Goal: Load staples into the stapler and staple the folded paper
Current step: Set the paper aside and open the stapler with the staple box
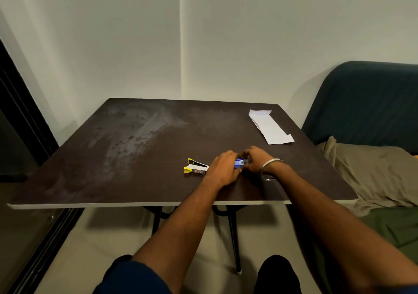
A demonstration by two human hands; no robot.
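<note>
A yellow, black and white stapler [195, 168] lies on the dark brown table [135, 153], its jaws spread apart and pointing left. Just right of it, a small blue staple box [239, 163] sits between both hands. My left hand [222, 169] rests over the stapler's right end and grips the box's left side. My right hand [254, 160], with a metal bangle on the wrist, pinches the box's right end. A folded white paper [270, 127] lies flat near the table's far right corner, apart from both hands.
The table's front edge [181, 203] is close to my knees, with black metal legs [233, 237] beneath. A dark teal sofa [366, 103] with a beige cloth [373, 171] stands at the right. A wall is behind the table and a dark door frame [20, 121] is at the left.
</note>
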